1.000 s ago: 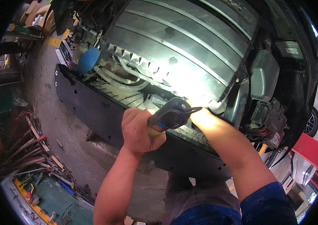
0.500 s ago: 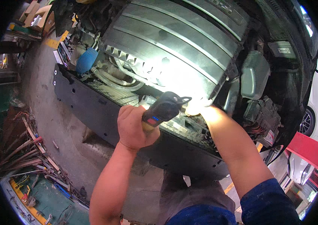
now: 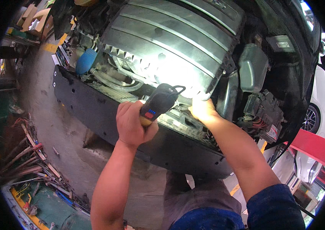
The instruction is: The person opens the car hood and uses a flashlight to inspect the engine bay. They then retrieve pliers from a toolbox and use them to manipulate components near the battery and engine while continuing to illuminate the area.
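Lamp (image 3: 158, 101) lit, clamped in left hand (image 3: 131, 123). Right hand (image 3: 203, 110) at front right corner of cover (image 3: 170, 40); grip washed out, cannot tell. Cover in place; corner work apparently unfinished.

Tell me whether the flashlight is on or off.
On: the flashlight in the left hand casts bright light onto the engine cover.

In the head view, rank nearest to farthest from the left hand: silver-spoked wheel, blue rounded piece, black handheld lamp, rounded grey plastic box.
1. Black handheld lamp: in the left hand.
2. Blue rounded piece: left.
3. Rounded grey plastic box: right.
4. Silver-spoked wheel: far right.
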Demonstrator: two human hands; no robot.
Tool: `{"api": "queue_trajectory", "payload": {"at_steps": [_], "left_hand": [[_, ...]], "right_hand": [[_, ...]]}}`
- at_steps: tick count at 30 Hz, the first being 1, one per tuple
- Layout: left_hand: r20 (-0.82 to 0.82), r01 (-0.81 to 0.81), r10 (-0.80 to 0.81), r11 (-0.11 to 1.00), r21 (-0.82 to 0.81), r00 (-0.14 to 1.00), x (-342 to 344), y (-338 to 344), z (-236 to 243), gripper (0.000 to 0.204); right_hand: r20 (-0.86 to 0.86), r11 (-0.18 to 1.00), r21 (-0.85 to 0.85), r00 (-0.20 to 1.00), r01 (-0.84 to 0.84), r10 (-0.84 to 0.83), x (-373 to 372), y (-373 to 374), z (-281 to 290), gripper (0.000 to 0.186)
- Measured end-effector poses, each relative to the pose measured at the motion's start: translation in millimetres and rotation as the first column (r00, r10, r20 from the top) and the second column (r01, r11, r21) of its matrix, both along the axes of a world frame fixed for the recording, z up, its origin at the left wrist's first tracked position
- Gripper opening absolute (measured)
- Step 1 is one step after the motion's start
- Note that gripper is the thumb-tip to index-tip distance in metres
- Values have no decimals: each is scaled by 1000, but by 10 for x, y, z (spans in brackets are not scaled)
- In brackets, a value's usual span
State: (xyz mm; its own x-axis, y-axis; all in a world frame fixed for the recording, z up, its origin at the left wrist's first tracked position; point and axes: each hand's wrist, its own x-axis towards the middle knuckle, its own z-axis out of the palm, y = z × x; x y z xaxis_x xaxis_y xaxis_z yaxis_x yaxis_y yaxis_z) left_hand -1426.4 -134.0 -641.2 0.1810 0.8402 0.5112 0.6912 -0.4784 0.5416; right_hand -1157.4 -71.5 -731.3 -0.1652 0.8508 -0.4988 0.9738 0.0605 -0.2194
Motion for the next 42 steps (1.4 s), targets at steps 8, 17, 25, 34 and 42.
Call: {"api": "queue_trajectory", "payload": {"at_steps": [8, 17, 25, 34, 42], "left_hand": [[6, -7, 7, 1000, 6, 1000, -22, 13, -23, 54], [-1, 8, -8, 1000, 10, 1000, 25, 25, 4, 54], [43, -29, 27, 999, 46, 999, 101, 84, 1, 48], [1, -13, 13, 1000, -17, 1000, -17, -35, -37, 53], [-12, -10, 10, 998, 59, 1000, 54, 2, -136, 60]], "right_hand": [[57, 963, -259, 994, -79, 97, -47, 183, 363, 68], [32, 980, -176, 994, -95, 102, 22, 102, 260, 51], [-279, 961, 31, 926, 273, -254, 52, -119, 215, 39], [-119, 928, -288, 971, -234, 208, -7, 50, 733, 38], [-184, 924, 356, 959, -140, 216, 53, -469, 540, 26]]}}
